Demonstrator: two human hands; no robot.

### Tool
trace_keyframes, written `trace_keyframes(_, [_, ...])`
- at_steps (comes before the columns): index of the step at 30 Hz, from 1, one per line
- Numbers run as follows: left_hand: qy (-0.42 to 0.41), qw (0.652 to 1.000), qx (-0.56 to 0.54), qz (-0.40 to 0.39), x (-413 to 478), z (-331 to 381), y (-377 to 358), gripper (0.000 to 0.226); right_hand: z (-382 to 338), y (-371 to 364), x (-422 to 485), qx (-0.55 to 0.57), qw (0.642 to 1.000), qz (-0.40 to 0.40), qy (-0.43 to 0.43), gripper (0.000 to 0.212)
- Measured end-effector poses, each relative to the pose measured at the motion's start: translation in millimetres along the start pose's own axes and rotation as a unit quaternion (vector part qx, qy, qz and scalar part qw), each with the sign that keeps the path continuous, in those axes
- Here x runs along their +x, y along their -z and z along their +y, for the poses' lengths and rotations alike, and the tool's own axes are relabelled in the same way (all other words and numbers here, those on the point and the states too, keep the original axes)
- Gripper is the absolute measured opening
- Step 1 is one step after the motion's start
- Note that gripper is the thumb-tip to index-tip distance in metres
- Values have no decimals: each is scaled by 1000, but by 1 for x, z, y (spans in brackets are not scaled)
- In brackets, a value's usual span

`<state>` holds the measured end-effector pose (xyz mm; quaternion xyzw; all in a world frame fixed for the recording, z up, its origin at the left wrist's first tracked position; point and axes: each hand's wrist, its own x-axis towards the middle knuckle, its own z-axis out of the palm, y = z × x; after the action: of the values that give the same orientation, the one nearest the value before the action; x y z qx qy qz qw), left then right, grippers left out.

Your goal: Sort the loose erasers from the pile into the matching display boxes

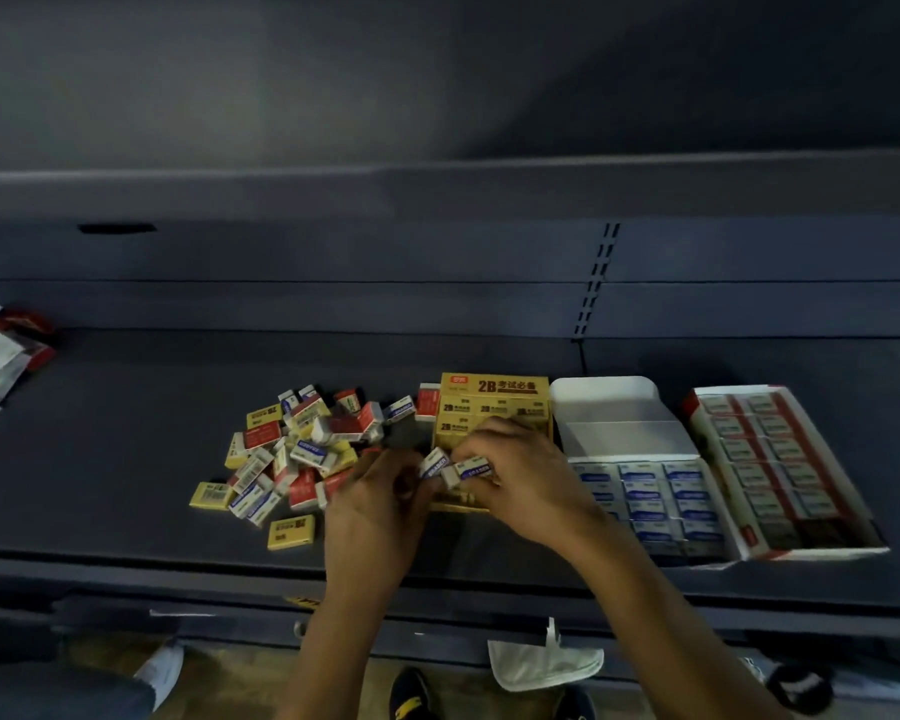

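- Pile of loose erasers (302,449) lies on the dark shelf (126,459), left of three display boxes: a yellow box (494,402), then a blue-and-white box (650,506), then a red box (770,470) furthest right.
- Two blue-labelled erasers (453,467) are held up between the hands, just in front of the yellow box.
- Right hand (526,475): its fingers (476,446) are curled and pinch the right one of the pair.
- Left hand (375,511): its fingers are bent toward the left eraser, but blur hides whether they actually grip it.
- Step in hand, as I judge it: squaring the pair together before carrying it right to the blue-and-white box.
- To do it well, line up the long edges, turn both labels the same way as the rows already in that box, and keep the pinch on the short ends.
- Pass clear over the yellow box, so nothing drops into the wrong one.
- Seat them flat in a gap in the rows and press lightly.
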<state>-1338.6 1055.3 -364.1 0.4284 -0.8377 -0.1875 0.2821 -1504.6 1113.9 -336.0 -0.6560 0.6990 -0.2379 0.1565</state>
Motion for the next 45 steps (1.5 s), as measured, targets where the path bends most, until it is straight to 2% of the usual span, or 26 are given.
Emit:
trace_keyframes(9, [-54, 996, -65, -34, -4, 54, -33, 19, 43, 41, -46, 5, 997, 0, -72, 27])
trace_keyframes(21, [-77, 991, -54, -92, -5, 95, -66, 25, 91, 93, -107, 25, 986, -8, -164, 23])
trace_keyframes(24, [-106, 989, -33, -94, 0, 102, -72, 27, 97, 100, -118, 19, 983, -25, -183, 24])
trace_keyframes(34, [-116, 989, 49, -71, 11, 106, -87, 23, 99, 107, -132, -22, 975, -82, -204, 26])
trace_keyframes(45, [-94, 994, 4, -46, 7, 105, -88, 22, 92, 95, -122, -35, 975, -126, -177, 24])
